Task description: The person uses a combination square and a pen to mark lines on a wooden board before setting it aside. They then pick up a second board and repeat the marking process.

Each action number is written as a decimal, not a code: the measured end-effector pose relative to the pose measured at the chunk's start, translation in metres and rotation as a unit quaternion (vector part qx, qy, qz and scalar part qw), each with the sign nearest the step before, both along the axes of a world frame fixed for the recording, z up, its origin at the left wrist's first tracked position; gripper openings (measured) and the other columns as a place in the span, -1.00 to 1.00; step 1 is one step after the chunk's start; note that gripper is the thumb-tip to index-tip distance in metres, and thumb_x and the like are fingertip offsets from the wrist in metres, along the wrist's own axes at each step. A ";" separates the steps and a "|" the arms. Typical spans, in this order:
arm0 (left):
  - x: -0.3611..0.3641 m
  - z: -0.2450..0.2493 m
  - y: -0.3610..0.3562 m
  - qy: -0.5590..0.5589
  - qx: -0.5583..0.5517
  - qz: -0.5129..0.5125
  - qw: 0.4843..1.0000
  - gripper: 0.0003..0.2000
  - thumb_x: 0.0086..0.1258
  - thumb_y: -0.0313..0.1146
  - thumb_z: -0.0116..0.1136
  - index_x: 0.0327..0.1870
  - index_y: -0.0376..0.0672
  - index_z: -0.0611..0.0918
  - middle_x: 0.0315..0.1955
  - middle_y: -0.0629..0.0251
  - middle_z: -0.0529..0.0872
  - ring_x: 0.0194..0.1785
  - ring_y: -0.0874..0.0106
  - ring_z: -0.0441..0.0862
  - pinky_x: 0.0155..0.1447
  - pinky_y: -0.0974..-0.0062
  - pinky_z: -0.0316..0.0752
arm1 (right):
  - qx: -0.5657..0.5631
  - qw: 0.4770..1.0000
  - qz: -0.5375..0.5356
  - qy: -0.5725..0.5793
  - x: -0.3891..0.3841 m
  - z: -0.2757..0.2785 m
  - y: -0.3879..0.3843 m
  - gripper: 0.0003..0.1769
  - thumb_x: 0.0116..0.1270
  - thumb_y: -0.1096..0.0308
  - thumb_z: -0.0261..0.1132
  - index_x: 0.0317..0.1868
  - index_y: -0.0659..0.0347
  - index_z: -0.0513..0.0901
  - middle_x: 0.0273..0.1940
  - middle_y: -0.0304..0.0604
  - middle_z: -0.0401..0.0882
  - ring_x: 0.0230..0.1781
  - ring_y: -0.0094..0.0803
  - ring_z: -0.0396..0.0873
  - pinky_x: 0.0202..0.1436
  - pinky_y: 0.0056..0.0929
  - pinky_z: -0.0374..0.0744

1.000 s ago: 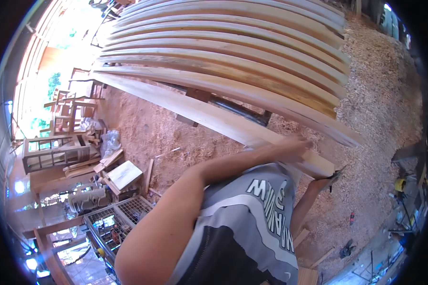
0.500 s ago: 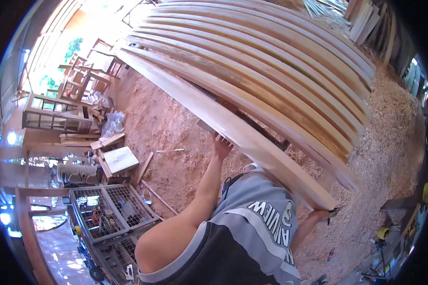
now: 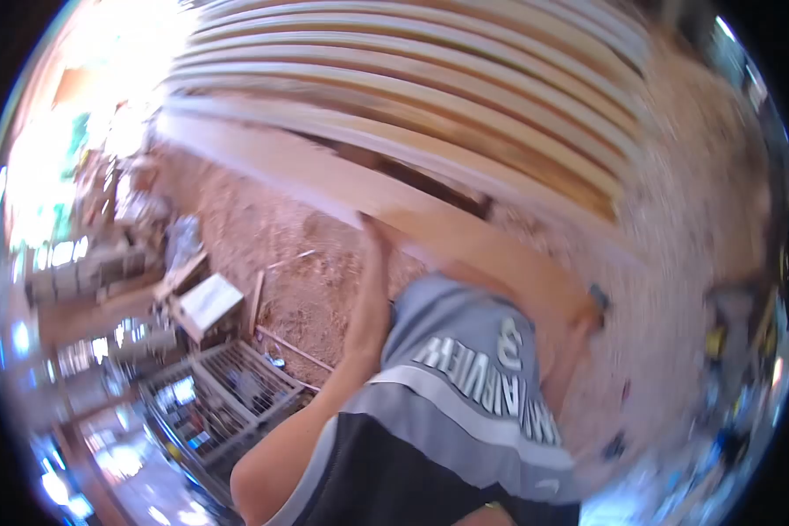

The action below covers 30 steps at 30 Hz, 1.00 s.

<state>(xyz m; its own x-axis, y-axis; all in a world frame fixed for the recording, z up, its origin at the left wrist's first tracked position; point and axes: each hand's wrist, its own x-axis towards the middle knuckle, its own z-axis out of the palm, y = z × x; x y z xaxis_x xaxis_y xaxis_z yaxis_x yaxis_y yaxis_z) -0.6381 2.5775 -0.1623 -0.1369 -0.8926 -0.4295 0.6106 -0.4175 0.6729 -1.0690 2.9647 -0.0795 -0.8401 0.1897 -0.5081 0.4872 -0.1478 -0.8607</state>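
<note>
This frame is motion-blurred. I carry a long pale wooden plank (image 3: 324, 180) that runs from the upper left down to the right in front of my chest. My left hand (image 3: 373, 230) reaches up and presses against its underside near the middle. My right hand (image 3: 585, 323) grips the plank's near end at the right. Just beyond it lies a stack of several long planks (image 3: 430, 79), side by side. My grey and black jersey fills the lower middle of the view.
Sawdust covers the floor (image 3: 263, 228). A wire cage rack (image 3: 228, 394) with tools stands at the lower left. A pale flat board (image 3: 206, 302) and scrap timber lie beside it. Wooden frames and furniture stand blurred at the far left, and tools lie at the right edge.
The plank has swung from steeply slanted to flatter across the view. My left hand stays under its middle, my right hand stays on its end, and the whole view has shifted and blurred.
</note>
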 end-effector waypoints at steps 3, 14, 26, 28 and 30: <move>0.047 -0.006 -0.023 0.049 0.006 -0.163 0.985 -0.28 0.64 0.37 -0.01 0.50 -0.06 0.45 0.05 0.23 0.66 0.04 0.31 0.67 0.14 0.25 0.62 | 0.016 1.000 -0.019 -0.006 -0.013 -0.037 0.023 -0.49 0.68 -0.12 0.18 0.17 0.19 0.69 -0.11 -0.25 0.68 -0.19 -0.38 0.66 -0.14 -0.30 0.64; -0.135 0.193 0.031 -0.623 -0.297 -0.506 0.517 -0.75 0.41 -0.24 0.46 -0.21 -0.26 0.72 -0.28 0.06 0.79 -0.23 0.14 0.76 -0.12 0.13 0.62 | -0.026 0.969 -0.231 -0.086 0.016 -0.033 0.040 -0.58 0.65 -0.03 0.32 -0.04 0.20 0.77 -0.24 -0.26 0.71 -0.37 -0.42 0.68 -0.25 -0.32 0.64; -0.384 0.076 0.085 -0.339 -0.268 -0.871 0.236 -0.27 0.39 0.21 0.45 0.40 -0.16 0.66 0.30 0.10 0.76 0.35 0.21 0.70 0.42 0.22 0.54 | 0.000 0.959 -0.272 -0.078 0.106 0.009 0.039 -0.62 0.60 -0.16 0.32 0.17 -0.13 0.63 -0.14 -0.43 0.65 -0.20 -0.55 0.57 -0.24 -0.40 0.49; -0.372 0.072 0.091 -0.328 -0.261 -0.883 0.211 -0.25 0.39 0.24 0.43 0.42 -0.16 0.65 0.31 0.11 0.77 0.34 0.26 0.72 0.42 0.26 0.54 | -0.036 0.951 -0.294 -0.088 0.131 0.018 0.032 -0.66 0.62 -0.11 0.31 0.17 -0.13 0.62 -0.10 -0.43 0.64 -0.18 -0.57 0.57 -0.27 -0.41 0.53; -0.361 0.042 0.094 -0.247 -0.223 -0.888 0.317 -0.29 0.38 0.19 0.46 0.39 -0.16 0.67 0.19 0.14 0.83 0.26 0.32 0.76 0.37 0.31 0.57 | -0.118 0.938 -0.309 -0.102 0.145 0.024 0.022 -0.67 0.63 -0.10 0.32 0.19 -0.18 0.62 -0.04 -0.47 0.59 -0.10 -0.56 0.54 -0.18 -0.30 0.58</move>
<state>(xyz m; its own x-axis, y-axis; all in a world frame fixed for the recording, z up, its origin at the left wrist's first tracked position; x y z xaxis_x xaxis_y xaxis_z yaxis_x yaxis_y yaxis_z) -0.9994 2.6715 -0.1201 -0.6072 0.4183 -0.6755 -0.5474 0.3959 0.7373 -0.9245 2.9868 -0.0554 -0.4869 0.4704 -0.7359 0.3962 -0.6319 -0.6661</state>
